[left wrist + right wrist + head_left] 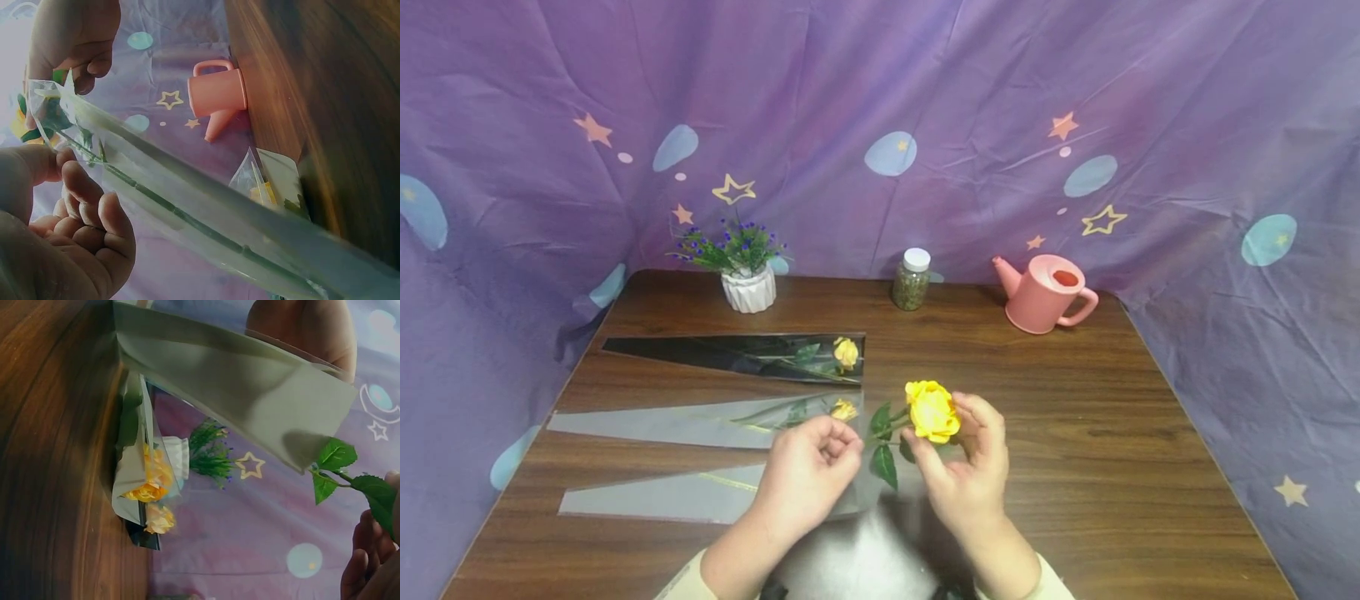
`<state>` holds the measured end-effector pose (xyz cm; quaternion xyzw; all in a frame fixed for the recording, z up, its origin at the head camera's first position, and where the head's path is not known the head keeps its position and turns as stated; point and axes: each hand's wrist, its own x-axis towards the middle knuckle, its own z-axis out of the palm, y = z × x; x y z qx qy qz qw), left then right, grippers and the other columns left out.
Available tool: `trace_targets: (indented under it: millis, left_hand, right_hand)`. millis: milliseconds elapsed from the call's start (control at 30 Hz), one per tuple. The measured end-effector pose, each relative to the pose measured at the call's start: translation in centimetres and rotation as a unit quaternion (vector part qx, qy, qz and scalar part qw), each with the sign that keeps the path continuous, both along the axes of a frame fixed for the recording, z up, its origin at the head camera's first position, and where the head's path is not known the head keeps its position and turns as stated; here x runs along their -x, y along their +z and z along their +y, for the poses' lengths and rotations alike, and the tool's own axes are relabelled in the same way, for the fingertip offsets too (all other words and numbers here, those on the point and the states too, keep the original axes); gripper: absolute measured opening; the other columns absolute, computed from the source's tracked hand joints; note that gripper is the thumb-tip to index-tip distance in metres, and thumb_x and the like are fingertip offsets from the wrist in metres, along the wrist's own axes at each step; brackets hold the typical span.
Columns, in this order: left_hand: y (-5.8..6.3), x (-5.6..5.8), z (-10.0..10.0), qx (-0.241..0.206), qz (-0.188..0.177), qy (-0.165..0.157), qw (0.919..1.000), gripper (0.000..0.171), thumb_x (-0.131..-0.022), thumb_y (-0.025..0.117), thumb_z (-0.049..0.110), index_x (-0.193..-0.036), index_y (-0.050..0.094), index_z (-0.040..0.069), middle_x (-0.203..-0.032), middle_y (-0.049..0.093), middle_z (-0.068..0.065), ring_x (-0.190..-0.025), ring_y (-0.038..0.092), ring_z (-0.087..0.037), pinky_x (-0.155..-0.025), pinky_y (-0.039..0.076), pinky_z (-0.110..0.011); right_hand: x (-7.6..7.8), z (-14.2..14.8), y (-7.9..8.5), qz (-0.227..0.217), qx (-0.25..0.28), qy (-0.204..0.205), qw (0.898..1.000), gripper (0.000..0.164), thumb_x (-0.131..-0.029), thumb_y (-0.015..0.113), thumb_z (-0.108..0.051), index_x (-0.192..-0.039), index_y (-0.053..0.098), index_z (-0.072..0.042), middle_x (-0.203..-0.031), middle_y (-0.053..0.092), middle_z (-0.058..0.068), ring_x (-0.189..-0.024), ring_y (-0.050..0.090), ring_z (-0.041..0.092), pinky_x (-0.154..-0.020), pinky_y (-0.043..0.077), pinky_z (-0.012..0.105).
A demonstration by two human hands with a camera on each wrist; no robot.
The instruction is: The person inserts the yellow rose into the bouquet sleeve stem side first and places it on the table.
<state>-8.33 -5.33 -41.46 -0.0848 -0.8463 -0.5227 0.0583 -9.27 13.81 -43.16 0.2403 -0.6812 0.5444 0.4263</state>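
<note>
My left hand (812, 471) pinches the wide open edge of a clear-and-grey flower sleeve (156, 150) between thumb and forefinger. My right hand (973, 467) holds a yellow rose (933, 412) at its bloom, thumb on one side and fingers on the other. Its green stem (181, 215) runs down inside the sleeve, while the green leaves (336, 453) near the bloom stand outside, by the sleeve's mouth. In the head view the sleeve's narrow grey end (655, 498) reaches left, and the left hand hides its middle.
Beyond the hands lie a black sleeve (700, 350) and a grey sleeve (647, 425), each with a yellow rose inside. Along the back stand a white pot (749, 290) of purple flowers, a white-lidded jar (912, 285) and a pink watering can (1041, 300).
</note>
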Motion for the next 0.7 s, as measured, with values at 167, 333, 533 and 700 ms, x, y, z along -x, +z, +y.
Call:
trace_targets:
  millis: [167, 333, 533, 700]
  left_hand:
    - [0.1, 0.1, -0.1, -0.005, 0.009, 0.011, 0.9999, 0.01, -0.088, 0.076, 0.004, -0.086, 0.072, 0.013, -0.07, 0.067, 0.011, -0.062, 0.059, -0.005, -0.06, 0.054, -0.024]
    - [0.2, 0.2, -0.1, -0.009, 0.007, 0.026, 0.9996, 0.009, -0.087, 0.076, 0.005, -0.087, 0.072, 0.013, -0.07, 0.067, 0.01, -0.062, 0.059, -0.006, -0.059, 0.052, -0.024]
    - [0.5, 0.2, -0.2, -0.027, 0.016, 0.041, 0.9987, 0.009, -0.088, 0.076, 0.005, -0.086, 0.072, 0.012, -0.069, 0.066, 0.009, -0.06, 0.058, -0.006, -0.056, 0.051, -0.024]
    - [0.8, 0.1, -0.2, -0.04, 0.023, 0.043, 0.998, 0.008, -0.089, 0.076, 0.004, -0.087, 0.072, 0.01, -0.069, 0.067, 0.007, -0.06, 0.057, -0.006, -0.056, 0.05, -0.024]
  right_hand:
    - [0.0, 0.1, -0.2, 0.001, -0.067, -0.028, 0.997, 0.056, -0.096, 0.08, -0.036, -0.116, 0.061, 0.013, -0.098, 0.071, 0.019, -0.077, 0.07, 0.008, -0.061, 0.053, 0.018]
    - [-0.3, 0.1, -0.5, -0.019, -0.114, 0.002, 0.993, 0.056, -0.099, 0.075, -0.042, -0.12, 0.064, 0.01, -0.089, 0.072, 0.012, -0.059, 0.058, 0.016, -0.053, 0.049, 0.022]
    - [-0.6, -0.2, -0.9, -0.03, -0.132, 0.029, 0.99, 0.05, -0.102, 0.072, -0.039, -0.12, 0.067, 0.007, -0.079, 0.069, 0.007, -0.06, 0.06, 0.015, -0.054, 0.05, 0.02]
    - [-0.7, -0.3, -1.3, -0.028, -0.134, 0.045, 0.99, 0.043, -0.102, 0.072, -0.035, -0.118, 0.07, 0.005, -0.076, 0.065, 0.003, -0.06, 0.059, 0.014, -0.054, 0.051, 0.019]
